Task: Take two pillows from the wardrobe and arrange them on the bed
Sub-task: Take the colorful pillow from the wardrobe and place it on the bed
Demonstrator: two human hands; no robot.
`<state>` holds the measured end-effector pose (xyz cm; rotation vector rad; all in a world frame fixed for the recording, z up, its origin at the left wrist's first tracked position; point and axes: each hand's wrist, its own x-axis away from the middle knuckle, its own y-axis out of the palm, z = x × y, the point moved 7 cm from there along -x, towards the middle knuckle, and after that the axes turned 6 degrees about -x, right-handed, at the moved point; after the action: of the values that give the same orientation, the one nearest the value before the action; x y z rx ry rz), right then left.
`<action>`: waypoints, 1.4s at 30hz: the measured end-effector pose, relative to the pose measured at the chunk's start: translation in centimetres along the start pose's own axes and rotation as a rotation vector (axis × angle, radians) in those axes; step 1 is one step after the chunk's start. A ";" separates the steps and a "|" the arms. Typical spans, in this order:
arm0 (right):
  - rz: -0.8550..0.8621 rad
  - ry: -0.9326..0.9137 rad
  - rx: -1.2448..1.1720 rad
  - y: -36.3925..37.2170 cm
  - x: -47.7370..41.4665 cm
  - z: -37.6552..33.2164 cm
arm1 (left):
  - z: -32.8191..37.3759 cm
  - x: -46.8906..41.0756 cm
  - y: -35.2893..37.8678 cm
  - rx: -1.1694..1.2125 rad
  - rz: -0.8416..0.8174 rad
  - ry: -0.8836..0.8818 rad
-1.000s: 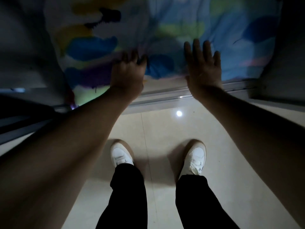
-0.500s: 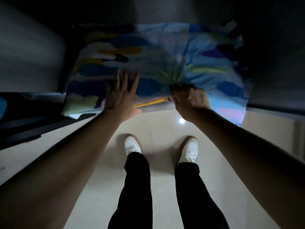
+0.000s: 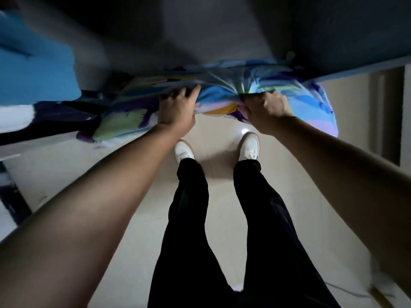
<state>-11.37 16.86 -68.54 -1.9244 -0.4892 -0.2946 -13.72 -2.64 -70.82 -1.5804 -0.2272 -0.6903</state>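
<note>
A pillow [image 3: 311, 101] in a patterned cover of blue, purple, green and yellow sticks out over the front edge of the dark wardrobe [image 3: 222, 30]. My right hand [image 3: 266, 110] is clenched on a bunched fold of its cover near the middle. My left hand [image 3: 176, 108] grips the pillow's front edge further left, fingers curled over the top. The pillow's right end hangs free past the wardrobe's edge. A second pillow is not visible in this view.
Blue fabric [image 3: 33, 67] and dark and white items [image 3: 44, 116] lie in the wardrobe at the left. Below are the beige tiled floor [image 3: 100, 174], my black trousers and white shoes [image 3: 250, 145]. A doorway or wall edge [image 3: 387, 116] stands at the right.
The pillow has slid forward out of the wardrobe. My left hand went from flat on the cover to gripping its edge. My right hand went from flat to clenched and has stayed clenched.
</note>
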 end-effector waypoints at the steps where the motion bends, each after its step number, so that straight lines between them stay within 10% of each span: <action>1: 0.009 0.034 -0.024 -0.6 1.1 -0.1 | 0.5 1.1 -0.7 0.006 -0.005 -0.002; 26: 0.729 0.520 0.055 -27.3 48.7 -6.5 | 24.3 36.3 -34.7 -0.082 0.489 0.661; 42: 1.331 0.684 0.314 -33.2 79.9 2.8 | 49.3 57.0 -38.4 0.078 0.935 0.949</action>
<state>43.79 46.65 -8.85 -1.3512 1.1121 0.0298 25.75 35.82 -6.61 -0.9591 1.1005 -0.5792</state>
